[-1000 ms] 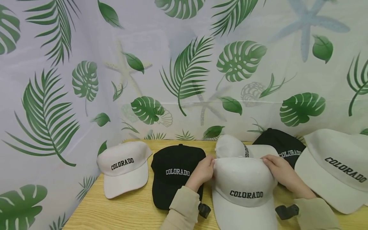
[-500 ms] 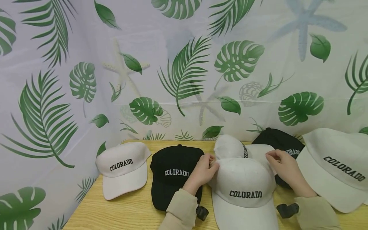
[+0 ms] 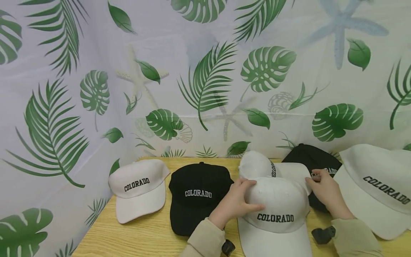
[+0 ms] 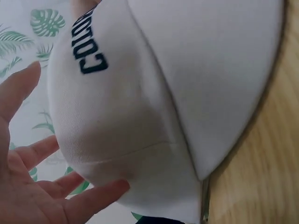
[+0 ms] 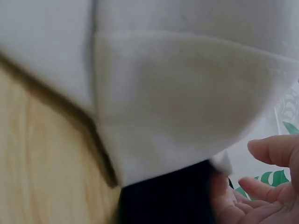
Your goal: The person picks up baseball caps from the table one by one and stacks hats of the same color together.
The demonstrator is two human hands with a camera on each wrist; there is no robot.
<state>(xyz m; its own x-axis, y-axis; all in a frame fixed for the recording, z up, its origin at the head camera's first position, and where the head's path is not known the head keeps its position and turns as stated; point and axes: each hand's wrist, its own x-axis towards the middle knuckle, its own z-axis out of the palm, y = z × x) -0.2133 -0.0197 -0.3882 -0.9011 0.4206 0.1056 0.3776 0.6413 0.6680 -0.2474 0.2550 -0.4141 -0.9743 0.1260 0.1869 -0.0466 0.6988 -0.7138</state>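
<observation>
A white baseball cap [image 3: 274,194] lettered COLORADO lies in front of me with its brim toward me. My left hand [image 3: 232,203] is at the left of its crown, thumb and fingers spread apart. In the left wrist view, the fingertips [image 4: 122,185] overlap the cap's side. To the right of the crown is my right hand [image 3: 329,194], its fingers loosely bent beside the brim of another white cap [image 3: 255,164] behind. The right wrist view shows a gap between thumb [image 5: 266,148] and fingers, with nothing pinched there.
A black cap [image 3: 197,178] and a smaller white cap [image 3: 138,178] stand to the left on the wooden table [image 3: 128,237]. On the right are another black cap [image 3: 302,157] and a large white cap [image 3: 379,171]. A leaf-patterned cloth [image 3: 205,89] hangs behind.
Both hands have let go of the front white cap's upper edge. The left hand has opened and turned over the crown's side; the right has moved slightly right. The caps stay put.
</observation>
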